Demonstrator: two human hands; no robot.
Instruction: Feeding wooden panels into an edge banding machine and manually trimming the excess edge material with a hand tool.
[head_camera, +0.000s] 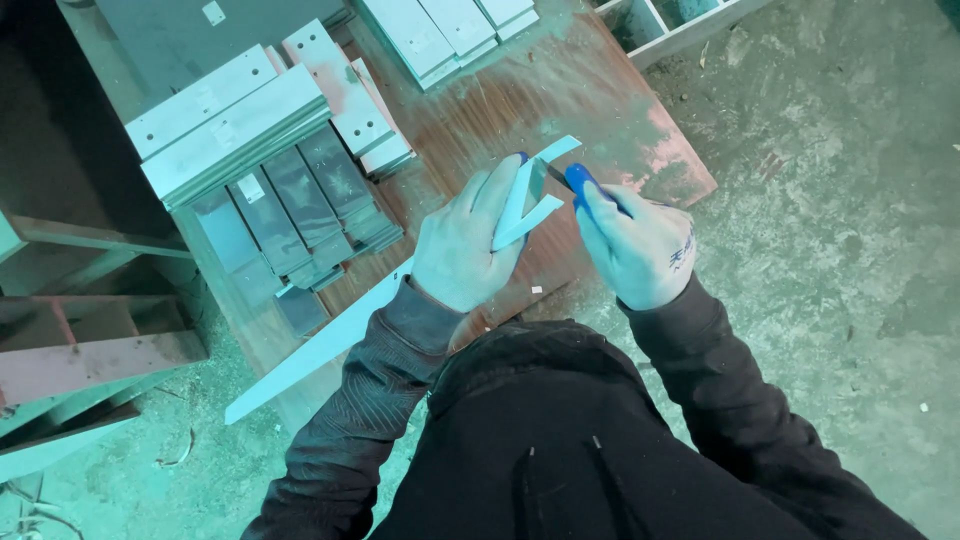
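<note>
While the person bends over it, each thing sits where the two hands can reach it:

Floor (850, 300): rough grey concrete, dusty and littered with small chips; it carries the whole setup, so the person works low, leaning over.

Bench (520, 100): a worn reddish board lying flat, used as the work surface directly under both hands.

Plates (290, 205): dark flat pieces fanned in an overlapping row on the board's left part, with pale drilled bars (225, 115) laid across their far ends; stacked this way they stay sorted and near the left hand.

Panels (440, 30): more pale flat pieces at the board's far edge, well apart from the hands.

Offcuts (90, 345): brownish angled lengths at the far left, off the board, seemingly set aside.

Strip (330, 345): a long pale band running from near the lower left up into the left hand, its upper end looped and folded (540, 185) between the two hands.

Left hand (470, 245): closed around the strip, fingers wrapped over the fold, apparently to steady it.

Right hand (635, 250): curled shut, with blue-tipped fingers (580, 180) touching the strip's free end; whether it pinches the strip or holds a small tool I cannot tell.
</note>
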